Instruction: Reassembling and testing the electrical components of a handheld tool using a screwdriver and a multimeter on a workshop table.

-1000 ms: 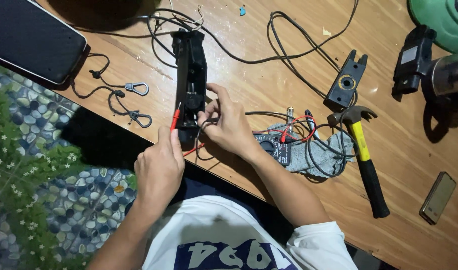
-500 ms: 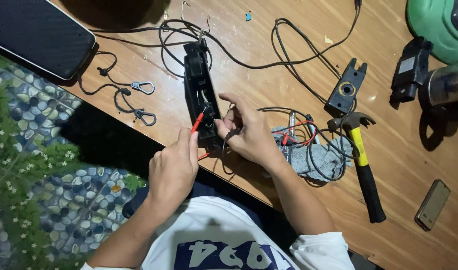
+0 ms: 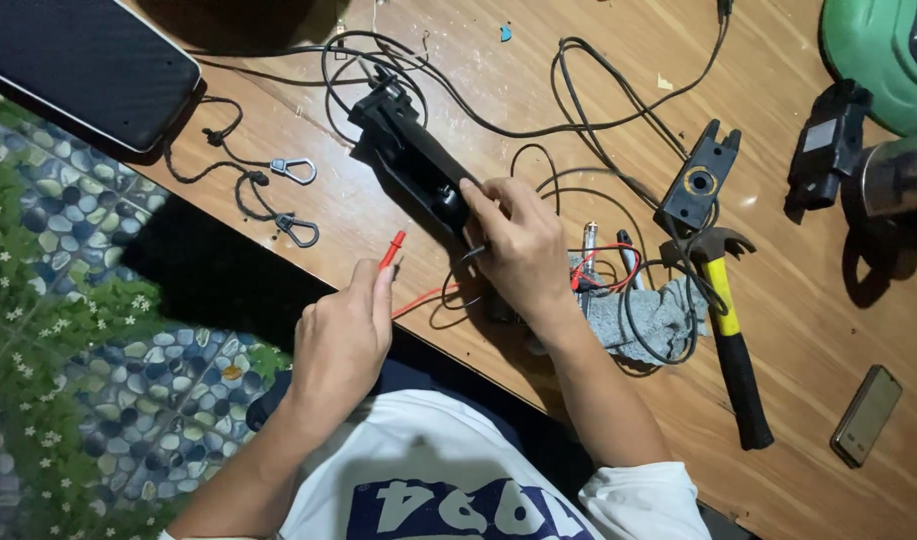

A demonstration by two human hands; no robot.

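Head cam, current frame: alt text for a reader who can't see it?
Seen from above, a person's left hand holds a red probe while the right hand rests on a long black device on a wooden table. Black cables, a yellow-handled hammer and a phone lie nearby.

Red slim plastic test probe (image 3: 392,250) at centre. Black oblong plastic tool housing (image 3: 411,160) at 11 o'clock of it. Yellow-necked, black-handled steel claw hammer (image 3: 731,340) at 3 o'clock. Brown wooden worktop (image 3: 539,60).
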